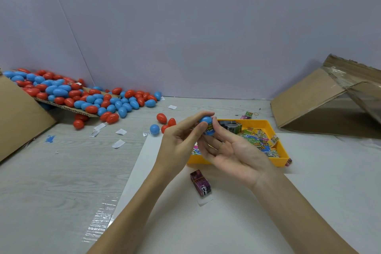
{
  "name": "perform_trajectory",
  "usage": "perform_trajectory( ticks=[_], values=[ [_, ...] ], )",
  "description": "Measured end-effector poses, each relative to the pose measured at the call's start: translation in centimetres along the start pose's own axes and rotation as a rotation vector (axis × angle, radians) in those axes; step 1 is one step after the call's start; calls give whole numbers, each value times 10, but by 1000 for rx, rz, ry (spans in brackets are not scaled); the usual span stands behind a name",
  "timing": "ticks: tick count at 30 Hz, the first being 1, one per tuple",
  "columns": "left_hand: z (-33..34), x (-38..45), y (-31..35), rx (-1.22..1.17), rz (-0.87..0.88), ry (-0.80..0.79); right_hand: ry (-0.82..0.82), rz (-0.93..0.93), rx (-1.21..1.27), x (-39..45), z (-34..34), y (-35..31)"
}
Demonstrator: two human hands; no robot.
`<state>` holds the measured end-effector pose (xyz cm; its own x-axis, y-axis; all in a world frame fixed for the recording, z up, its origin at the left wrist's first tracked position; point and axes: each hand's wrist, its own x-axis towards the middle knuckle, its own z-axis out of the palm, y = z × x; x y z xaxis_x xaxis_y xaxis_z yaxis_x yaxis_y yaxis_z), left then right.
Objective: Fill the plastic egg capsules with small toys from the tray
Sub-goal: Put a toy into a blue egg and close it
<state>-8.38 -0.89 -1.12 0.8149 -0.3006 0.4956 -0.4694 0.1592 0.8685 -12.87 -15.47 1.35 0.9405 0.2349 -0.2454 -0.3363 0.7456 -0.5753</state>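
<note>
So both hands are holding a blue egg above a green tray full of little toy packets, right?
Not quite: the tray is yellow, not green. The head view shows the left hand and right hand holding the blue egg above it, with the toy packets inside.

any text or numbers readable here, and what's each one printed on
"6": on the end of the purple packet bundle lying in front of the yellow tray.
"DINO": seemingly, on a green packet in the tray; the rest is blurred.
Print on the packet inside the blue egg capsule held by the left hand and right hand: too blurred.
White paper slips on the table: too small.
</note>
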Motion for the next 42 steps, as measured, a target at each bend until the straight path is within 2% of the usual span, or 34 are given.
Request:
perform_trajectory(
  ticks=[12,20,25,27,31,33,36,39,42],
  values=[
    [1,0,-5,-3,29,13,-81,-60,35,2,0,6],
    [6,-3,-7,6,8,70,-49,-62,21,4,-1,10],
    [11,-5,-3,-34,5,123,-49,-132,8,4,1,9],
    [12,-4,-2,-14,-6,105,-18,-198,-91,4,0,10],
    [5,-2,-2,46,-11,95,166,-434,-565,5,-2,12],
    [3,-2,0,24,-53,121,221,-521,-710,6,-3,12],
    [4,-2,-1,-31,-108,135,210,-508,-646,7,-3,15],
    [1,1,-3,-26,-104,151,124,-454,-550,10,-5,15],
    [-3,1,-5,21,-79,142,83,-441,-602,9,-8,13]
  ],
)
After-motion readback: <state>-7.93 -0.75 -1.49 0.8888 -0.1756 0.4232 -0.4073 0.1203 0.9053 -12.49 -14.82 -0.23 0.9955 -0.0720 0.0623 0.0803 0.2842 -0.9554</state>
